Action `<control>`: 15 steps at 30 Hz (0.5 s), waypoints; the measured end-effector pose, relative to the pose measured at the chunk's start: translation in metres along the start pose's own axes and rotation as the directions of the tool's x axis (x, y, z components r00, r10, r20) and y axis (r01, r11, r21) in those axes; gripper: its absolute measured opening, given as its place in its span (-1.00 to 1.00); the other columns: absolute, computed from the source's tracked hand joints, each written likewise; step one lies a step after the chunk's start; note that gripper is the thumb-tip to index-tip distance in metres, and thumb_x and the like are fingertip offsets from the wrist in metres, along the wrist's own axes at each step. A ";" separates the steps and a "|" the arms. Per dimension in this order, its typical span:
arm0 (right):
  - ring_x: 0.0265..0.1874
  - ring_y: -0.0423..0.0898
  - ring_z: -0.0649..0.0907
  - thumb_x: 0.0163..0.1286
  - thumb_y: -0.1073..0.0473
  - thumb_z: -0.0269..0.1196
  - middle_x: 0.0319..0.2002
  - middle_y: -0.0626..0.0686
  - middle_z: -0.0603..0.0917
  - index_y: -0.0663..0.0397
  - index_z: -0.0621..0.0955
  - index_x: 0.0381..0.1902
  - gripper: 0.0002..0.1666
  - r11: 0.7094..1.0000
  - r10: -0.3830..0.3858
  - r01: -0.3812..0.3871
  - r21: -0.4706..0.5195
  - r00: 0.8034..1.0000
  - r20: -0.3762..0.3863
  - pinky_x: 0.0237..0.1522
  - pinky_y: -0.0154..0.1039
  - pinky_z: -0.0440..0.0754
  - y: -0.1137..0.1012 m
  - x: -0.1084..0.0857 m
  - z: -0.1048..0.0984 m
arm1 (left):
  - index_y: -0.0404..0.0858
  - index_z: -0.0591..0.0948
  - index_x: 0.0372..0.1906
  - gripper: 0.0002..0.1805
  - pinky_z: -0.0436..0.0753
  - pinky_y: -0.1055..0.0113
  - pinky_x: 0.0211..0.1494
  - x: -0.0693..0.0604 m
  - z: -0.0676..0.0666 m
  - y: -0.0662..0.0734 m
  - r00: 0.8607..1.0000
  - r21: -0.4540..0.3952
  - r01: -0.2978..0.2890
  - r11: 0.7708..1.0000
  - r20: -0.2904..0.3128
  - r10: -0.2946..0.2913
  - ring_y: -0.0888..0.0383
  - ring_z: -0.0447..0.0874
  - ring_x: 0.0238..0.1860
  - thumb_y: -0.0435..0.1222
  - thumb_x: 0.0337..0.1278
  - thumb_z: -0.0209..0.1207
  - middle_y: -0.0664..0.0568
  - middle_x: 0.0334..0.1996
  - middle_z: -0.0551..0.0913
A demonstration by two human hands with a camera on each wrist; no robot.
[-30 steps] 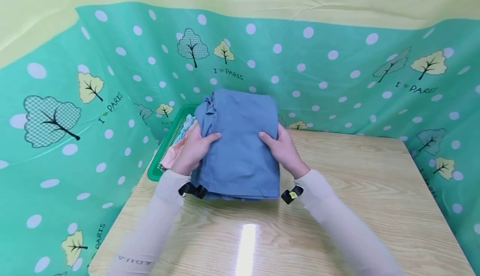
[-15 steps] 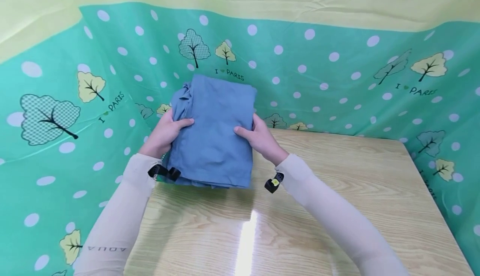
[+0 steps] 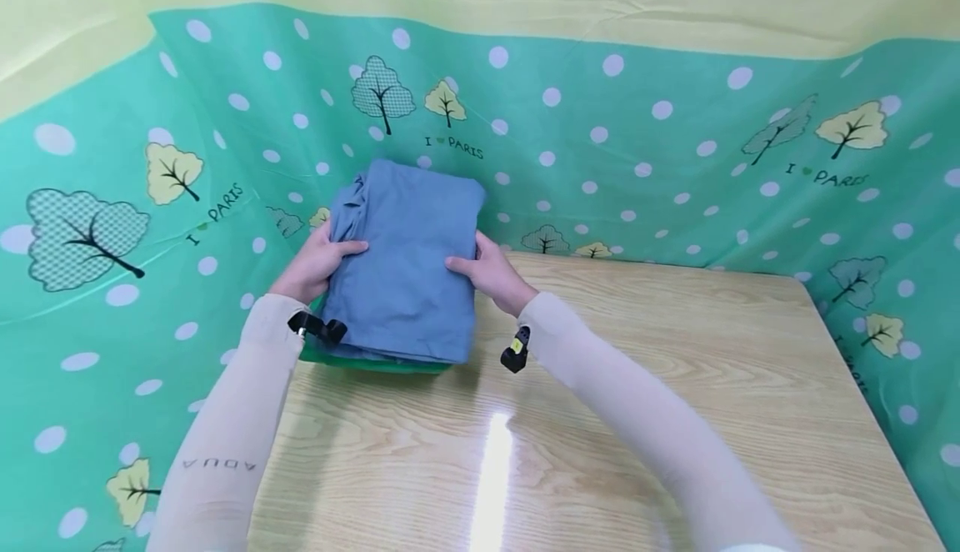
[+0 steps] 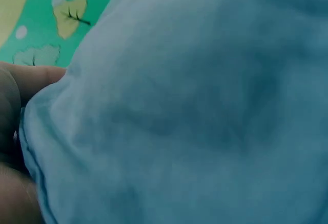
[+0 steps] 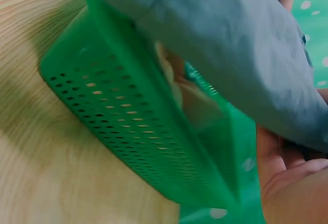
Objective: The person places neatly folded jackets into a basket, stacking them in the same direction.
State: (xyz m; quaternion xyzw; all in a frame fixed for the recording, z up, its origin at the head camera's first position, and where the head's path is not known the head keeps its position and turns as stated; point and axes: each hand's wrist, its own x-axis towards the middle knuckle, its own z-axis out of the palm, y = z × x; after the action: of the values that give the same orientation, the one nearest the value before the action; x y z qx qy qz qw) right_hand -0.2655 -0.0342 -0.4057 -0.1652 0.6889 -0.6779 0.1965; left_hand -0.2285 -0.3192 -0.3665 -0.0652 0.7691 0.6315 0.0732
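Note:
A folded blue cloth garment (image 3: 408, 260) is held between both hands over the green basket (image 3: 375, 363) at the table's left. My left hand (image 3: 311, 262) grips its left edge, thumb on top and the other fingers beneath. On the opposite edge my right hand (image 3: 497, 273) pinches it the same way. In the right wrist view the cloth (image 5: 220, 44) is above the perforated basket (image 5: 123, 111), its near end at the rim. Peach-coloured cloth (image 5: 192, 98) shows inside the basket. Blue fabric (image 4: 179, 106) fills most of the left wrist view.
The wooden table (image 3: 615, 385) stretches to the right and front of the basket. Behind and to the left hangs a green dotted curtain (image 3: 637, 135) with printed trees, close to the basket's far side.
Both hands have carried the folded garment left, first rising, then lowering slightly over the basket. The basket's contents, visible a second ago in the head view, are now covered.

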 end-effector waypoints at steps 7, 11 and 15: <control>0.28 0.12 0.61 0.55 0.23 0.18 0.34 0.20 0.57 -0.12 0.21 0.57 -0.28 0.996 0.091 -0.090 -0.026 0.995 0.045 0.04 -0.09 0.69 0.018 0.009 0.010 | -0.06 -0.14 0.69 -0.09 0.09 -0.04 0.67 0.020 -0.014 -0.030 0.996 0.057 0.071 0.996 -0.058 -0.068 -0.17 0.02 0.63 -0.39 0.45 0.09 -0.14 0.67 -0.05; 0.25 0.14 0.63 0.54 0.25 0.18 0.35 0.27 0.55 -0.09 0.06 0.65 -0.13 0.988 0.136 -0.132 -0.082 0.990 0.047 -0.12 -0.17 0.71 0.026 0.011 0.012 | -0.12 -0.09 0.68 -0.12 0.08 -0.07 0.66 0.030 -0.018 -0.044 0.991 0.102 0.102 0.989 -0.096 -0.093 -0.22 0.04 0.61 -0.42 0.43 0.09 -0.20 0.65 -0.02; 0.07 0.12 0.72 0.53 0.27 0.18 0.35 0.34 0.52 0.01 -0.09 0.68 -0.04 0.983 0.143 -0.137 -0.118 0.989 0.043 -0.18 -0.17 0.76 0.031 0.010 0.014 | -0.10 -0.11 0.68 -0.10 0.04 -0.10 0.67 0.037 -0.021 -0.054 0.986 0.140 0.134 0.981 -0.115 -0.118 -0.23 -0.05 0.63 -0.43 0.42 0.08 -0.19 0.67 -0.10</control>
State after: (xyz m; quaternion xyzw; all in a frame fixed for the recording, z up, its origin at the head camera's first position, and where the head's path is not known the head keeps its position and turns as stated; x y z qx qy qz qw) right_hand -0.2662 -0.0506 -0.4372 -0.1445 0.7315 -0.6171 0.2514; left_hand -0.2554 -0.3502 -0.4223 -0.1417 0.8106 0.5629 0.0767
